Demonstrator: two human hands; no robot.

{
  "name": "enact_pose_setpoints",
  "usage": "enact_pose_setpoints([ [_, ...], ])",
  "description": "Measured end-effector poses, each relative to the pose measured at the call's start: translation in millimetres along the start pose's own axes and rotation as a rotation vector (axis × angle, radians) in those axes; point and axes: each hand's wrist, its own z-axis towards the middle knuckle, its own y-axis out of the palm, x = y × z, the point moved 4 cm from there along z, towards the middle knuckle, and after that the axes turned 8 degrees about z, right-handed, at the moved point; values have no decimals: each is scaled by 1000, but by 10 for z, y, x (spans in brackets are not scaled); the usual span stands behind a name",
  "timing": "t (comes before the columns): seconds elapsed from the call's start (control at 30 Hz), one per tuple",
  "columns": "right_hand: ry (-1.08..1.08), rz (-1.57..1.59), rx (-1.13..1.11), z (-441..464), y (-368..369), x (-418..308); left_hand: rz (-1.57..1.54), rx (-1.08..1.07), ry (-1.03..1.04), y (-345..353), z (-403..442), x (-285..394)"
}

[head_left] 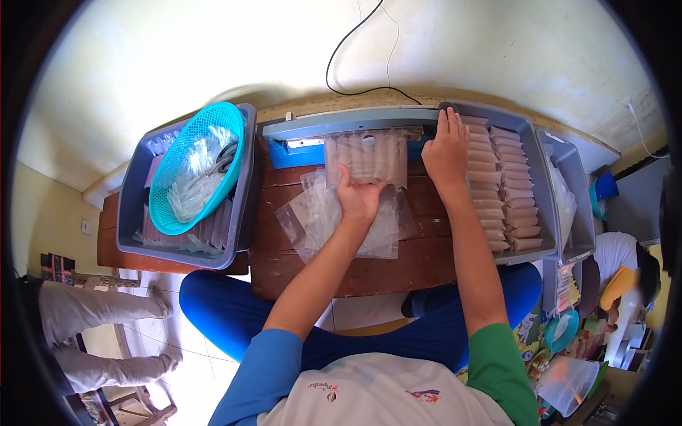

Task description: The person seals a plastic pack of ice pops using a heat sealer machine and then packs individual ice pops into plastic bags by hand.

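Observation:
A long impulse bag sealer (348, 123) with a grey top arm and a blue base stands along the wall side of the wooden table. Its arm is down across the top edge of a clear plastic packet (362, 157) filled with several pale brown tubes. My left hand (360, 199) grips the packet's lower part, thumb on top and the other fingers beneath it. At the arm's right end, my right hand (447, 149) holds the dark knob, fingers laid over it. Flat clear plastic bags (380, 231) lie under my left wrist.
On the left, a grey tub (245, 170) carries a turquoise basket (165, 206) with plastic bags and scissors. A grey crate (531, 135) of stacked pale tubes stands right, beside another crate (584, 227). A person's legs (106, 309) are at left; another person (616, 263) bends at right.

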Motion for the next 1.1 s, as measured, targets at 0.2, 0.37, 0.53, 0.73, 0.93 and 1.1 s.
enact_pose_setpoints([
  [0.2, 14, -10, -11, 6, -5, -6, 2, 10, 5, 12, -12, 8],
  [0.37, 32, 10, -43, 14, -7, 11, 2, 17, 9, 6, -9, 5],
  [0.53, 30, 2, -50, 2, 2, 10, -1, 15, 7, -1, -9, -1],
  [0.73, 15, 2, -40, -10, 25, 21, -2, 32, 18, -6, -15, 2],
  [0.93, 5, -6, -32, -9, 50, 35, -5, 18, 8, -6, -16, 0],
  [1.1, -13, -33, -2, -5, 92, 65, -7, 13, 15, -23, -7, -10],
])
